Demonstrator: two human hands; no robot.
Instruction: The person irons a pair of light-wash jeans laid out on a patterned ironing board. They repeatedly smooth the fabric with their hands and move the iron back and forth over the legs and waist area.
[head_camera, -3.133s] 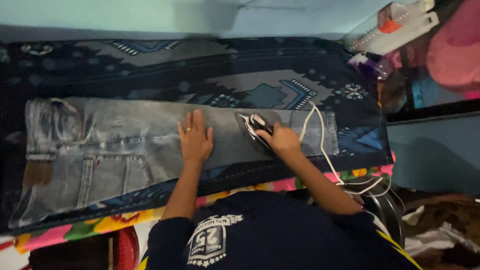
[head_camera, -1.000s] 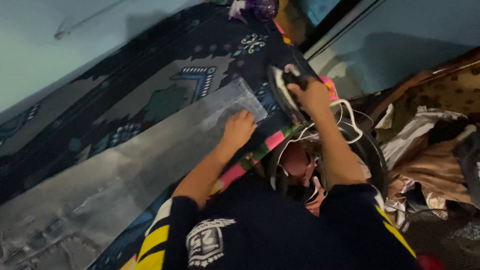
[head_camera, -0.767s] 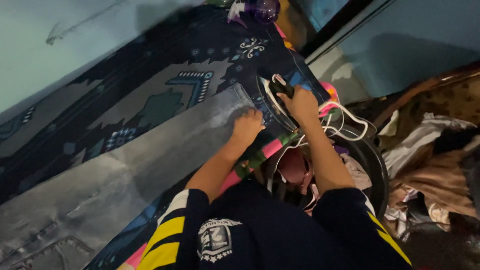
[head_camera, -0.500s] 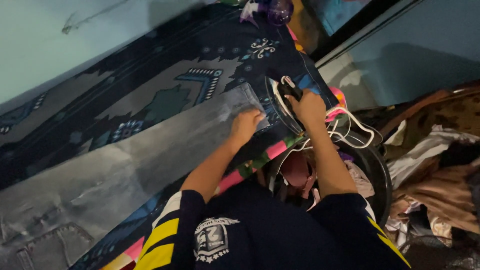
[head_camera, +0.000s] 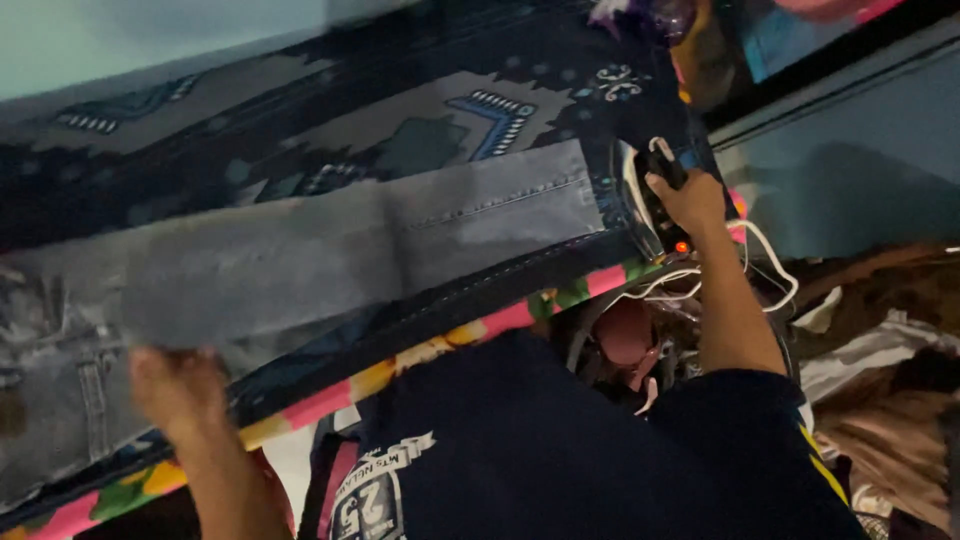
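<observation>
A pair of faded grey jeans (head_camera: 300, 255) lies flat along a dark patterned blanket (head_camera: 430, 110), the leg hem toward the right. My right hand (head_camera: 690, 195) grips the black handle of an electric iron (head_camera: 655, 195), which stands off the hem at the blanket's right end with a small red light lit. My left hand (head_camera: 175, 385) rests at the jeans' near edge, around the thigh area, fingers curled on the cloth.
A white cord (head_camera: 760, 265) loops from the iron over the blanket's right edge. A bright floral cloth (head_camera: 420, 355) edges the near side. Below the iron sits a round dark basket (head_camera: 625, 335). Heaped clothes (head_camera: 880, 400) fill the right.
My left hand has slid from the hem leftward along the jeans to the thigh area. My right hand has moved the iron off the hem to the blanket's right end. The view has swung.
</observation>
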